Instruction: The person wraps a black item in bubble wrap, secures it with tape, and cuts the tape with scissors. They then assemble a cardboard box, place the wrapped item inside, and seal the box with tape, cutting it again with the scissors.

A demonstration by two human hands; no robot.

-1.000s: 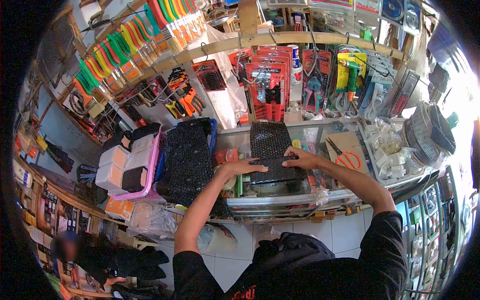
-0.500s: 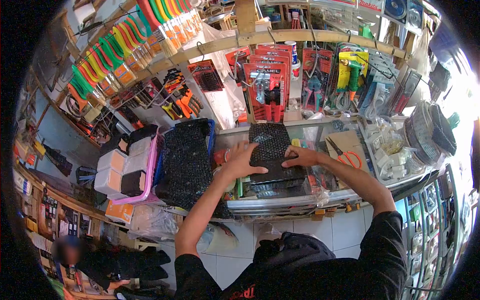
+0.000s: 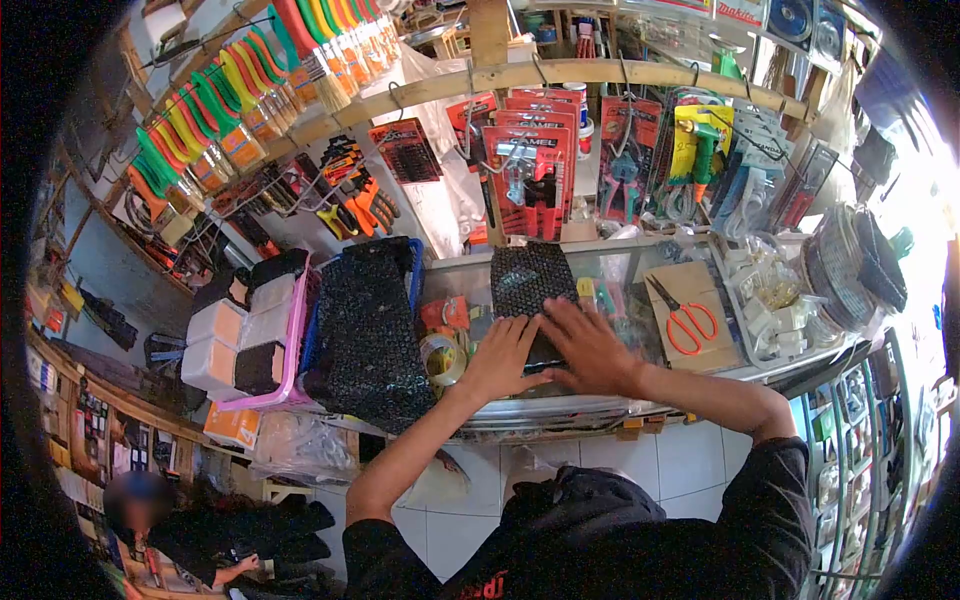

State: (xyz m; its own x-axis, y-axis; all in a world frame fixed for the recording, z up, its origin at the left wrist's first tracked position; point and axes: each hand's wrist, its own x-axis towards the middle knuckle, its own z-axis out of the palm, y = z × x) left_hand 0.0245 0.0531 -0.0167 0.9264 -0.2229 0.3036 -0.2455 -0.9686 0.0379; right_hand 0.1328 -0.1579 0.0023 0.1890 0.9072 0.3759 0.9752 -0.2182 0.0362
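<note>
A sheet of black bubble wrap [image 3: 533, 272] lies on the glass counter, its near part covered by my hands. My left hand [image 3: 505, 355] rests on its near left side with fingers stretched forward. Beside it, my right hand [image 3: 590, 350] lies flat over the near right side, fingers spread and pointing up and left. Whether anything is inside the wrap is hidden. To the right, orange-handled scissors [image 3: 688, 322] rest on a piece of brown cardboard [image 3: 710, 352]. A roll of tape [image 3: 442, 360] is left of my left hand.
More black bubble wrap [image 3: 365, 330] drapes over a blue basket [image 3: 416, 262]. A pink basket [image 3: 290, 375] holds wrapped blocks. Packaged tools [image 3: 530, 175] hang from a wooden rail behind the counter [image 3: 470, 265]. Another person [image 3: 240, 530] is at lower left.
The near part of the bubble wrap has been folded down flat. My left hand has moved right onto it, and my right hand has moved left, bringing the two together.
</note>
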